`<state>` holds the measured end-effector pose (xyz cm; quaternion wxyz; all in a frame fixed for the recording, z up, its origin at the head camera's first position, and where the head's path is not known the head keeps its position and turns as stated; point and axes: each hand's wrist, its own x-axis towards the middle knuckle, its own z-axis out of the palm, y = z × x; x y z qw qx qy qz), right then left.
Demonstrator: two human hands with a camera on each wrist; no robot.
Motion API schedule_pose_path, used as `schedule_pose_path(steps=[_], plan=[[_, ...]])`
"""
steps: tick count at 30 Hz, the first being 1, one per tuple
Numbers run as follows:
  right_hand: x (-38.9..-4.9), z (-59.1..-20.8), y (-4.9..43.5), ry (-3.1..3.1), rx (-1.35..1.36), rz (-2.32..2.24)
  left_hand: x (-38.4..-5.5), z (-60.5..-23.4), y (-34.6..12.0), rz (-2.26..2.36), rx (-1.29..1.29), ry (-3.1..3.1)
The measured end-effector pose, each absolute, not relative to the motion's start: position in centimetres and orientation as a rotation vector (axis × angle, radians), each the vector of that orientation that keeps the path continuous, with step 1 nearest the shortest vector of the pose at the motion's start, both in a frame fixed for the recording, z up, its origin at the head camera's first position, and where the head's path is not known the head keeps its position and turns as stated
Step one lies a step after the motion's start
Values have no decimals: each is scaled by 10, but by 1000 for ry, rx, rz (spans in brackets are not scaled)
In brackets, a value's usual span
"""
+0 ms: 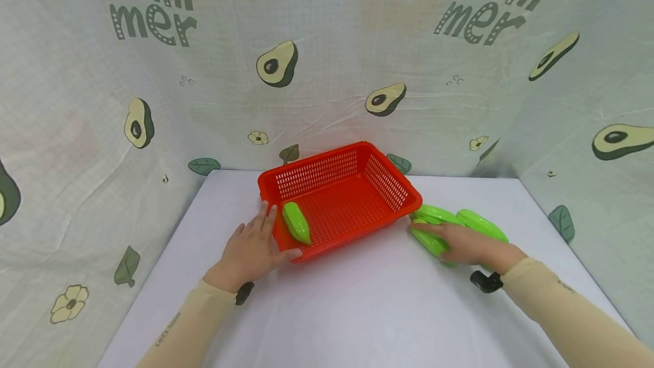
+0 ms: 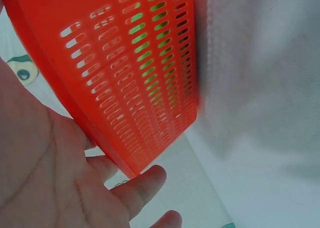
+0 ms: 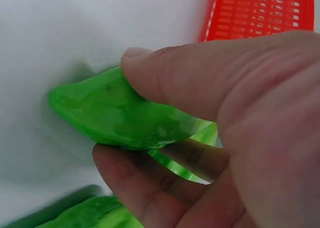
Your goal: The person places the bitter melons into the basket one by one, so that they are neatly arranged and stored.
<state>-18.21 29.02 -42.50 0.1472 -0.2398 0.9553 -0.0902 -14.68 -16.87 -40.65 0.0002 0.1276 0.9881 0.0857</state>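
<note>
A red plastic basket (image 1: 332,246) stands at the back middle, with one glossy green vegetable (image 1: 296,223), elongated and pointed, lying inside its left end. My left hand (image 1: 250,251) rests against the left rim with fingers mostly straight and spread; in the left wrist view the palm lies beside the perforated wall (image 2: 115,87). Right of the basket, my right hand (image 1: 467,246) holds another green vegetable (image 3: 115,107) between thumb and fingers, low over the white table. More green vegetables (image 1: 480,223) lie behind and beside that hand, partly covered by it.
A white cloth printed with avocados and leaves (image 1: 327,124) hangs behind and at both sides of the white table (image 1: 352,311). Each wrist wears a dark camera, the right camera (image 1: 486,281) showing more clearly.
</note>
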Motion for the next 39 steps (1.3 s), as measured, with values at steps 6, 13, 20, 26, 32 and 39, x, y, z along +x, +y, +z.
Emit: schedule_pose_path(steps=[6, 13, 20, 26, 32, 39], plan=[[-184, -424, 291, 2735, -662, -307, -147, -406, -169, 311, 417, 3088], [-184, -425, 290, 2737, -651, -325, -147, -404, -170, 326, 426, 3083], [-183, -423, 288, 2732, -632, -347, -147, -405, -170, 318, 386, 3070], [-181, -423, 286, 2724, -587, -369, -147, -409, -168, 322, 365, 3099], [-181, -425, 287, 2733, -593, -370, -146, -412, -165, 326, 348, 3106], [-180, -429, 290, 2744, -611, -358, -146, -411, -162, 344, 351, 3117]])
